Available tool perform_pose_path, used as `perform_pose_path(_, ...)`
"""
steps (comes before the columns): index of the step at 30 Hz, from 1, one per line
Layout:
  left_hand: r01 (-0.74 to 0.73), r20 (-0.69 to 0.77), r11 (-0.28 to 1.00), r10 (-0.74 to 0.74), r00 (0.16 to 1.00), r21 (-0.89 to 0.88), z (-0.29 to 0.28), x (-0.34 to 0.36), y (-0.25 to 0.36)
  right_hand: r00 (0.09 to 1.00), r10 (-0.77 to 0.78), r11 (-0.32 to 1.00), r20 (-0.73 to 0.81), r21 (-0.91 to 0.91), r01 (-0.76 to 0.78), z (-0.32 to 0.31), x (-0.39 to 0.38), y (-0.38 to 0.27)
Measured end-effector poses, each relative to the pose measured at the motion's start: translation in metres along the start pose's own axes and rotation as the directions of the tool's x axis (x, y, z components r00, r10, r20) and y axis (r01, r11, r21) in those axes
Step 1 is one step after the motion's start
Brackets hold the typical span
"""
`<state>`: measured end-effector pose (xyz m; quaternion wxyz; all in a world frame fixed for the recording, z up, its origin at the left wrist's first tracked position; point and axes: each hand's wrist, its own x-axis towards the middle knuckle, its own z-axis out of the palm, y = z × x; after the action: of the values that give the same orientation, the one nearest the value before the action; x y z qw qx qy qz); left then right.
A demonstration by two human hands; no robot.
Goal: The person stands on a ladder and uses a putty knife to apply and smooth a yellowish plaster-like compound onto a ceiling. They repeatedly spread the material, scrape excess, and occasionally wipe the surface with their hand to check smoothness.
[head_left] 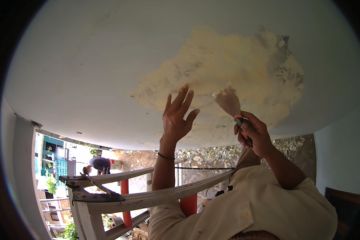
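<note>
My left hand (177, 118) is raised with its fingers stretched apart. Its fingertips reach a large yellowish, patchy area (220, 56) on the pale painted surface; whether they touch it or hover just short of it I cannot tell. In my right hand (257, 132) is a putty knife (229, 101) with a red and black handle, the fingers wrapped round it. Its wide metal blade points up toward the patch and carries some smeared material. Grey, rough spots and flaked edges (284, 60) show at the patch's right side.
A white wooden ladder (160, 199) with worn ends stands below my left arm, with red uprights (125, 204) beside it. Flaked debris (204, 156) covers the floor. At the left, another person (100, 164) bends over near a bright opening with plants.
</note>
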<state>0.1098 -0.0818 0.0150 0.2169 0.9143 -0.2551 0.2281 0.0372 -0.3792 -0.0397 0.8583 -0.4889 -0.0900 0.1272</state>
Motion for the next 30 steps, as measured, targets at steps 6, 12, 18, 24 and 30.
perform_pose_path(6,0.164,0.083,0.176,-0.395,0.915,-0.971,-0.044,-0.06,-0.007,0.99,-0.038,0.987,0.135,0.163,0.016,0.065,0.055,-0.02)
perform_pose_path(12,-0.048,-0.278,0.994,0.073,0.958,0.097,-0.042,-0.014,0.026,0.979,-0.176,0.982,0.099,0.082,0.168,0.103,0.086,0.0)
perform_pose_path(18,-0.152,-0.2,0.979,0.124,0.972,-0.133,-0.013,0.018,0.037,0.964,-0.257,0.959,0.074,0.139,0.245,0.12,0.096,-0.005)
perform_pose_path(24,-0.154,-0.235,0.972,0.111,0.966,-0.175,0.005,0.012,0.041,0.966,-0.257,0.963,0.033,0.094,0.253,0.117,0.089,-0.005)
perform_pose_path(30,-0.166,-0.205,0.982,0.144,0.968,-0.093,-0.014,0.019,0.045,0.978,-0.21,0.967,0.013,0.153,0.206,0.124,0.09,-0.011)
